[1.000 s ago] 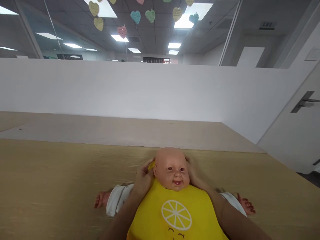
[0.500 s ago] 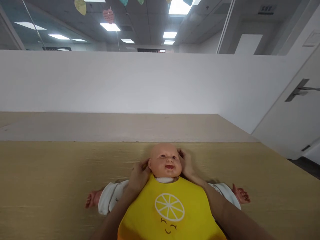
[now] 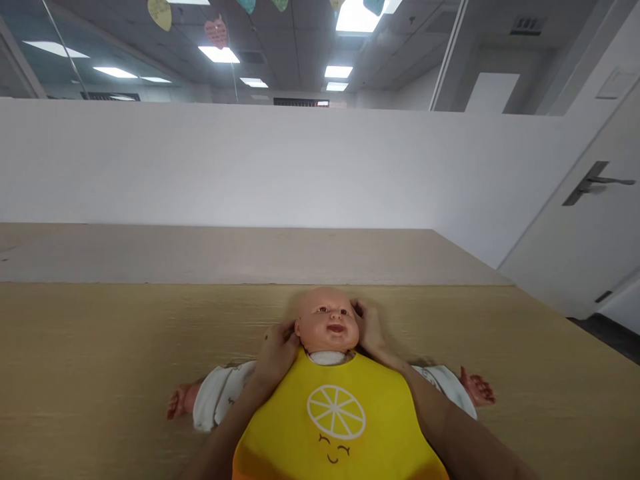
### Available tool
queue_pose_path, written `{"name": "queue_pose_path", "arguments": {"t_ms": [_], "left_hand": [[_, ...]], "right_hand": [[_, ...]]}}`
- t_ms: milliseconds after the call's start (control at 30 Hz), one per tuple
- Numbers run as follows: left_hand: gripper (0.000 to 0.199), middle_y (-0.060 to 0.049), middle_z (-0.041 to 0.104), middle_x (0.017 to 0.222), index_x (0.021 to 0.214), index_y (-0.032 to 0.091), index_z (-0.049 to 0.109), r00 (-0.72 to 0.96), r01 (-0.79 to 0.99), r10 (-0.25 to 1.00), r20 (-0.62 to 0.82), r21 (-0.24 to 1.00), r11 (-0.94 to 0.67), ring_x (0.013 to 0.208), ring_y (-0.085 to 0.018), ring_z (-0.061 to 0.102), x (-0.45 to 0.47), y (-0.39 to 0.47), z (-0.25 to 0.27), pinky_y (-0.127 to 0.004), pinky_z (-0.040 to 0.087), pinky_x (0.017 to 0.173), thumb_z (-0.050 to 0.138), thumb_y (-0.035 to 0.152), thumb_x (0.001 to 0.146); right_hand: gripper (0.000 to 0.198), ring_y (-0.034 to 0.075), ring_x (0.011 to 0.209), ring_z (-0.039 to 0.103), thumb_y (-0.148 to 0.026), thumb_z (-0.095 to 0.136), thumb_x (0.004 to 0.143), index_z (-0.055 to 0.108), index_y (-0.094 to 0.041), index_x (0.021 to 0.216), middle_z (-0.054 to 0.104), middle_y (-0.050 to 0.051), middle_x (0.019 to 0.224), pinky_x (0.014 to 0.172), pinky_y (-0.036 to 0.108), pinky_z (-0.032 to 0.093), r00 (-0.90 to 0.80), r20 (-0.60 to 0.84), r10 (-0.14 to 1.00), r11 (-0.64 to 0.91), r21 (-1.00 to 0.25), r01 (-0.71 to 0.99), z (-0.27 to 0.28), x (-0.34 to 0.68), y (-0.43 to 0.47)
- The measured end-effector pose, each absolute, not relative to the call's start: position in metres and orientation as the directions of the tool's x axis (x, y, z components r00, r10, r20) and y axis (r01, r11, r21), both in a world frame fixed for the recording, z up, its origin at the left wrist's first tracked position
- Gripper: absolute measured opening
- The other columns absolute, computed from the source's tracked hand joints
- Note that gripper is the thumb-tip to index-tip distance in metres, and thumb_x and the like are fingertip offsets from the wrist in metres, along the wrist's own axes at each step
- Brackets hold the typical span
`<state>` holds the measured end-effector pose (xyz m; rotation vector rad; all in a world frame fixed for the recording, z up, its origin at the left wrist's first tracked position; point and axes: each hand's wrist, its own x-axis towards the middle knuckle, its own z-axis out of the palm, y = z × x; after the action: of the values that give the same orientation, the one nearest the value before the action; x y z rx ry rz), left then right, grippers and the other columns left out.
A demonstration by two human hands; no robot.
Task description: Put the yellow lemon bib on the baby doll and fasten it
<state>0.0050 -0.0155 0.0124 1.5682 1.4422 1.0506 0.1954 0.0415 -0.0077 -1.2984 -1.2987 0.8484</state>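
Observation:
A baby doll (image 3: 327, 320) lies on its back on the table, its arms in white sleeves spread to both sides. Over its chest lies a yellow bib (image 3: 285, 420) with a lemon slice and a smiling face printed on it. My left hand (image 3: 276, 350) is curled at the left side of the doll's neck, at the bib's upper edge. On the other side, my right hand (image 3: 369, 330) reaches beside the doll's cheek with bent fingers. The fingertips of both hands and the bib's neck ends are hidden behind the doll's head and neck.
The wooden table (image 3: 100, 347) meets a paler board (image 3: 225, 253) at the back. Behind it stands a white wall (image 3: 250, 167) with glass above. A door with a metal handle (image 3: 595, 183) is at the right.
The whole view has shifted slightly, moving the doll and bib a little to the left in the picture. Both hands stay beside the doll's neck with almost the same pose.

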Motion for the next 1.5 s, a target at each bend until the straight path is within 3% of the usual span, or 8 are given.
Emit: {"name": "queue_pose_path", "arguments": {"t_ms": [667, 900, 1033, 1167, 1267, 1367, 1433, 1500], "left_hand": [[0.034, -0.007, 0.073, 0.094, 0.092, 0.013, 0.072, 0.027, 0.402, 0.994, 0.102, 0.910, -0.104, 0.092, -0.025, 0.065, 0.003, -0.017, 0.015, -0.030, 0.047, 0.079, 0.045, 0.022, 0.073], [0.034, -0.004, 0.074, 0.084, 0.086, 0.015, 0.074, 0.055, 0.412, 0.998, 0.044, 0.909, -0.062, 0.089, -0.025, 0.066, -0.009, -0.013, 0.017, -0.029, 0.048, 0.074, 0.050, 0.035, 0.075], [0.031, -0.005, 0.074, 0.086, 0.081, 0.016, 0.075, -0.074, 0.380, 0.997, 0.016, 0.925, 0.014, 0.083, -0.025, 0.067, -0.020, -0.012, 0.021, -0.029, 0.049, 0.069, 0.055, 0.037, 0.070], [0.038, -0.010, 0.074, 0.082, 0.088, 0.012, 0.073, -0.230, 0.213, 0.973, 0.031, 0.977, 0.019, 0.081, -0.024, 0.067, -0.023, -0.014, 0.026, -0.029, 0.050, 0.069, 0.061, 0.042, 0.068], [0.043, -0.011, 0.073, 0.083, 0.091, 0.011, 0.071, -0.259, 0.036, 0.965, 0.050, 0.998, -0.042, 0.078, -0.022, 0.067, -0.022, -0.019, 0.033, -0.028, 0.051, 0.068, 0.068, 0.043, 0.064], [0.049, -0.010, 0.072, 0.084, 0.100, 0.013, 0.066, -0.264, -0.108, 0.961, 0.079, 0.988, -0.111, 0.068, -0.017, 0.066, -0.021, -0.028, 0.046, -0.025, 0.051, 0.063, 0.074, 0.042, 0.061], [0.060, -0.007, 0.072, 0.081, 0.113, 0.015, 0.059, -0.205, -0.142, 0.972, 0.114, 0.979, -0.145, 0.064, -0.015, 0.064, -0.021, -0.034, 0.054, -0.023, 0.049, 0.059, 0.076, 0.043, 0.062], [0.072, -0.003, 0.070, 0.072, 0.127, 0.017, 0.049, -0.100, -0.122, 0.984, 0.150, 0.979, -0.161, 0.060, -0.014, 0.062, -0.021, -0.041, 0.060, -0.021, 0.048, 0.055, 0.074, 0.043, 0.065]], "right_hand": [[0.019, 0.017, 0.061, 0.050, -0.033, 0.054, 0.072, 0.055, -0.018, 0.060, 0.059, 0.003, 0.060, 0.060, 0.030, 0.039, 0.130, 0.201, 0.971, 0.163, -0.952, 0.259, -0.006, 0.197, 0.040], [0.036, 0.013, 0.054, 0.047, -0.051, 0.056, 0.069, 0.056, -0.016, 0.062, 0.053, -0.001, 0.056, 0.053, 0.026, 0.036, 0.121, 0.124, 0.985, 0.104, -0.982, 0.158, -0.001, 0.200, 0.045], [0.037, 0.010, 0.049, 0.045, -0.053, 0.060, 0.064, 0.055, -0.017, 0.063, 0.050, -0.003, 0.055, 0.048, 0.024, 0.036, 0.192, 0.152, 0.970, 0.136, -0.986, 0.097, 0.015, 0.203, 0.050], [0.045, 0.008, 0.048, 0.047, -0.049, 0.069, 0.059, 0.057, -0.016, 0.088, 0.058, -0.001, 0.069, 0.041, 0.020, 0.032, 0.221, 0.182, 0.958, 0.191, -0.981, -0.020, 0.042, 0.207, 0.048], [0.053, 0.007, 0.048, 0.047, -0.047, 0.073, 0.059, 0.055, -0.017, 0.099, 0.061, -0.001, 0.073, 0.036, 0.017, 0.028, 0.124, 0.222, 0.967, 0.233, -0.968, -0.088, 0.069, 0.210, 0.036], [0.044, 0.005, 0.045, 0.045, -0.046, 0.075, 0.060, 0.058, -0.016, 0.089, 0.061, -0.001, 0.069, 0.037, 0.017, 0.031, -0.030, 0.225, 0.974, 0.222, -0.972, -0.077, 0.093, 0.207, 0.017], [0.034, 0.008, 0.052, 0.052, -0.043, 0.074, 0.065, 0.058, -0.016, 0.080, 0.062, 0.000, 0.070, 0.046, 0.019, 0.042, -0.196, 0.239, 0.951, 0.230, -0.971, -0.065, 0.104, 0.201, 0.002], [0.025, 0.013, 0.076, 0.061, -0.038, 0.071, 0.071, 0.058, -0.017, 0.078, 0.065, 0.003, 0.085, 0.067, 0.024, 0.051, -0.375, 0.276, 0.885, 0.267, -0.961, -0.078, 0.108, 0.193, -0.011]]}}
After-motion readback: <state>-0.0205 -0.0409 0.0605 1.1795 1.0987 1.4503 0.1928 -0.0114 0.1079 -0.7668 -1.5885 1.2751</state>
